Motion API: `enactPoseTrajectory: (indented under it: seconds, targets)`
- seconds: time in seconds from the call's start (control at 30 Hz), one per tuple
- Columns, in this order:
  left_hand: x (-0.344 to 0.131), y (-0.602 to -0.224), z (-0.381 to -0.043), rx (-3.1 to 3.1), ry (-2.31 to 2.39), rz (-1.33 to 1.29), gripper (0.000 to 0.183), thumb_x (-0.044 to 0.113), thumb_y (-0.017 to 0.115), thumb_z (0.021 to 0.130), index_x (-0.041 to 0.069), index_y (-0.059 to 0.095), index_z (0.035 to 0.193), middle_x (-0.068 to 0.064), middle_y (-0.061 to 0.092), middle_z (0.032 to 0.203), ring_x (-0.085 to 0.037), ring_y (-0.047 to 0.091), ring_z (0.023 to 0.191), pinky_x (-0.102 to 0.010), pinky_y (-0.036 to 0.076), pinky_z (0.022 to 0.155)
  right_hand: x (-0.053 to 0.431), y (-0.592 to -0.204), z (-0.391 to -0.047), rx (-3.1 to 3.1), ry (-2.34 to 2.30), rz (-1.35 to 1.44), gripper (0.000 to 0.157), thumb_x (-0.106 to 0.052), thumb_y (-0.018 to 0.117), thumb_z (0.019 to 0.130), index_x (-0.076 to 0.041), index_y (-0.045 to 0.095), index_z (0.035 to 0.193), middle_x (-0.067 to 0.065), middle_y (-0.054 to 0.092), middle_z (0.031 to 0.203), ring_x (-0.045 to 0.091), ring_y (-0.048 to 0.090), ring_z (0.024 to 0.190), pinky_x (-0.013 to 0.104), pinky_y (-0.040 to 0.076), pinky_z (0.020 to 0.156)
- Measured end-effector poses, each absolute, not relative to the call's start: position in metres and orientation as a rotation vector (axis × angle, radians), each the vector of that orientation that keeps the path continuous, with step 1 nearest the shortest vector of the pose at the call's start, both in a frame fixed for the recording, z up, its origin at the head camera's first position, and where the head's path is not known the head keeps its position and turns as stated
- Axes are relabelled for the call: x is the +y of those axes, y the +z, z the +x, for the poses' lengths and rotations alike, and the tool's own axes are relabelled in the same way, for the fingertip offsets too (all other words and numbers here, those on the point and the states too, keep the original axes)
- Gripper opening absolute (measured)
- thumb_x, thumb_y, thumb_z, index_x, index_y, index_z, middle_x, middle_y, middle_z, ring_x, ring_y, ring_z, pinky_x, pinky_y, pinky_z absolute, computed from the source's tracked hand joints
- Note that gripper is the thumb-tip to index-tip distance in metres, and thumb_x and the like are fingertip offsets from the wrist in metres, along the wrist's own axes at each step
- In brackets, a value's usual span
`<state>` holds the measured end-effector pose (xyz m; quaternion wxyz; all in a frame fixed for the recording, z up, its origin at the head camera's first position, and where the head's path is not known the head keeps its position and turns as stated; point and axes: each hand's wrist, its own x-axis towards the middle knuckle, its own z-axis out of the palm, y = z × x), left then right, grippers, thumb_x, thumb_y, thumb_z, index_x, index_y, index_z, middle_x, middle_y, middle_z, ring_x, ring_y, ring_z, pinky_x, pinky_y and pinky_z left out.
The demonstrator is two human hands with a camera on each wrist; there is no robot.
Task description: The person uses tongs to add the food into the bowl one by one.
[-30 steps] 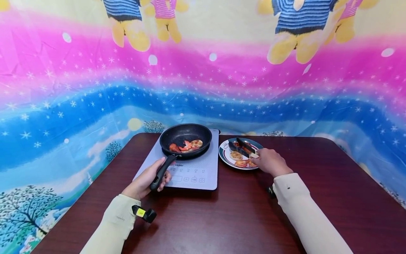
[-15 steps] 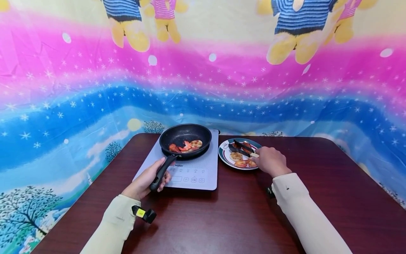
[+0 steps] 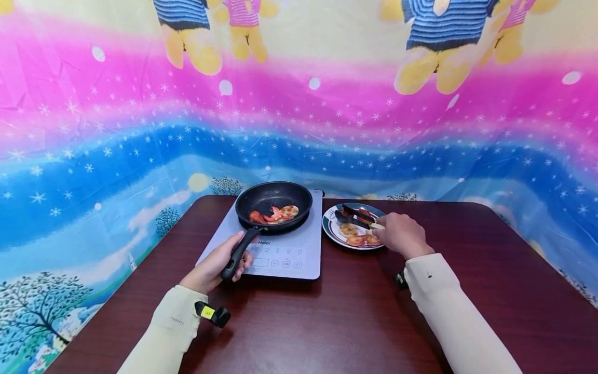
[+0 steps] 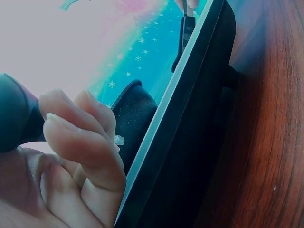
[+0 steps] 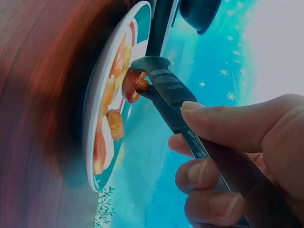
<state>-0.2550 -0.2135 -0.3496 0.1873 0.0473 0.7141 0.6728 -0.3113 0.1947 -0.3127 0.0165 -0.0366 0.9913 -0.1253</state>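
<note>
My left hand [image 3: 217,265] grips the black handle [image 3: 239,255] of a frying pan [image 3: 273,200]. Inside the pan lie a shrimp [image 3: 274,213], a reddish-brown piece [image 3: 257,217] and a round slice [image 3: 289,211]. With thumb and fingers, my right hand [image 3: 403,236] holds black-tipped tongs [image 5: 166,90] over a plate [image 3: 329,235]. Between the tong tips is a glossy reddish-brown food piece [image 5: 130,85], close over the plate. Other food on the plate includes a round golden piece [image 3: 348,230] and reddish-yellow strips [image 3: 357,241].
The pan rests on a white induction cooktop [image 3: 306,254] with its buttons at the front. Plate and cooktop stand side by side on a dark wooden table [image 3: 355,317]. A patterned cloth [image 3: 327,119] hangs directly behind the table.
The arms of the tongs have drawn closer together over the plate, and my right hand has shifted only slightly. The left hand and the pan stay put.
</note>
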Motion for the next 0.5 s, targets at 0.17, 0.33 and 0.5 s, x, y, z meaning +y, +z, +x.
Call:
enactPoseTrajectory:
  seconds: [0.17,0.33,0.5]
  targets:
    - [-0.213,-0.349,-0.255,2.005,1.897,0.132,0.068,0.057,0.026,0.101,0.007,0.035,0.145,-0.002,0.053,0.073,-0.009,0.047,0.049,-0.022,0.041,0.047,0.196,-0.308,-0.308,3.113,-0.406,-0.134,0.051,-0.035,0.061,0.094,-0.009,0.055,0.137,0.025,0.053,0.132,0.042,0.055,0.109,0.053,0.049,0.072]
    - [-0.213,-0.349,-0.255,2.002,1.903,0.132,0.067,0.057,0.026,0.101,0.007,0.036,0.145,-0.002,0.053,0.072,-0.009,0.047,0.049,-0.022,0.042,0.047,0.196,-0.302,-0.303,3.144,-0.444,-0.156,0.051,-0.036,0.062,0.094,-0.009,0.056,0.136,0.024,0.055,0.131,0.042,0.056,0.106,0.052,0.049,0.070]
    - [-0.214,-0.349,-0.254,2.005,1.902,0.129,0.068,0.058,0.027,0.101,0.007,0.037,0.144,-0.002,0.053,0.072,-0.009,0.047,0.049,-0.021,0.042,0.047,0.193,-0.295,-0.298,3.173,-0.478,-0.198,0.049,-0.036,0.061,0.094,-0.011,0.057,0.136,0.024,0.057,0.128,0.039,0.058,0.101,0.048,0.050,0.066]
